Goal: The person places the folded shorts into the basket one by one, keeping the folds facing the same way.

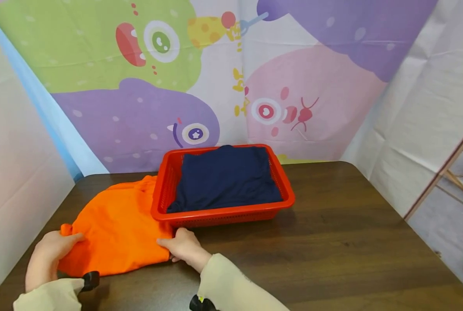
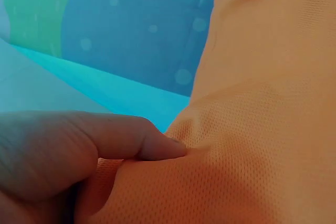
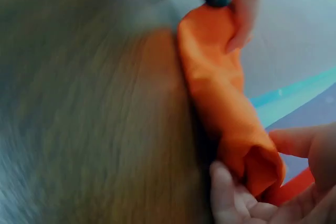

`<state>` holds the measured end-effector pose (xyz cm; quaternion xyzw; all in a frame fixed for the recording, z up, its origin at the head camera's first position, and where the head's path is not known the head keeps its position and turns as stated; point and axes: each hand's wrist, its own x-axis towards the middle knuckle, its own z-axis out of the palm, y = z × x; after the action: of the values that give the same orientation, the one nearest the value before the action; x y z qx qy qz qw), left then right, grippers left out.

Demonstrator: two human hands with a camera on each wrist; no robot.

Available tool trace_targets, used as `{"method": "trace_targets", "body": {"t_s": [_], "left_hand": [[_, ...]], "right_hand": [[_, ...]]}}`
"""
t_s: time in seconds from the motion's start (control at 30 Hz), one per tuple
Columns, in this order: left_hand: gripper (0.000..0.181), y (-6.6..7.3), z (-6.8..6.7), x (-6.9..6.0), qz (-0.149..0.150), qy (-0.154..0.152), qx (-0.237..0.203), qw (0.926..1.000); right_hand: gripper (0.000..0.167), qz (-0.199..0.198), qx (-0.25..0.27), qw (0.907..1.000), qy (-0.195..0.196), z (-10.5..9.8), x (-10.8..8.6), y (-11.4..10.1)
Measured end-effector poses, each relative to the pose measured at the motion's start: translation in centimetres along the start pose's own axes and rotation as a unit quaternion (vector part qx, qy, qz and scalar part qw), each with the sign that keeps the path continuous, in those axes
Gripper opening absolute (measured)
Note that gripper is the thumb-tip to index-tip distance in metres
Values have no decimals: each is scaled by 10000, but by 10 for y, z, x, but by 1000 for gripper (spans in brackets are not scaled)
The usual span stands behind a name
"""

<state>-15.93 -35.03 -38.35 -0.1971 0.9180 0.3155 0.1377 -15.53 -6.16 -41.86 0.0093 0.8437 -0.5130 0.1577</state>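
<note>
The navy cloth (image 1: 227, 177) already lies in the basket (image 1: 223, 214) near the counter's (image 1: 332, 242) back edge; the orange cloth (image 1: 116, 229), seemingly what is left, lies outside it toward the front left corner. The left hand (image 1: 51, 249) and right hand (image 1: 184, 246) each pinch it. Room is tight at the left edge, wide toward the right edge.
</note>
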Motion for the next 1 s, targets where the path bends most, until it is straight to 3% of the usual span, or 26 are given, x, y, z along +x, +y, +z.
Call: {"method": "trace_targets", "body": {"t_s": [0.13,0.2,0.27,0.4,0.47,0.57,0.7,0.8,0.9,1.0], "left_hand": [[71,0,-1,-2,-44,-86,-146,9998],[71,2,-1,-4,-142,-22,-291,9995],[73,4,-2,-7,-162,232,-355,9990],[74,11,-6,-13,-185,806,-632,9946],[70,14,-7,-16,-142,1015,-795,9916],[63,17,-8,-19,-114,1074,-1251,9862],[57,20,-12,-22,3,839,-1773,9806],[58,23,-16,-27,141,659,-1918,9791],[56,27,-17,-31,259,632,-2055,9763],[50,30,-18,-35,417,588,-2371,9688]], "right_hand": [[33,-273,-1096,9935,138,1,2,0],[30,-331,-1272,9913,105,1,2,0],[27,-340,-1159,9927,54,2,0,0],[15,-277,-58,9994,-184,7,-3,1],[9,-168,735,9965,-366,11,-4,1],[16,9,1969,9774,-766,17,-5,2],[23,347,3273,9345,-1356,21,-5,3],[23,545,3583,9197,-1511,21,-5,2],[22,722,3536,9190,-1583,21,-6,3],[20,812,3487,9190,-1651,23,-7,5]]}}
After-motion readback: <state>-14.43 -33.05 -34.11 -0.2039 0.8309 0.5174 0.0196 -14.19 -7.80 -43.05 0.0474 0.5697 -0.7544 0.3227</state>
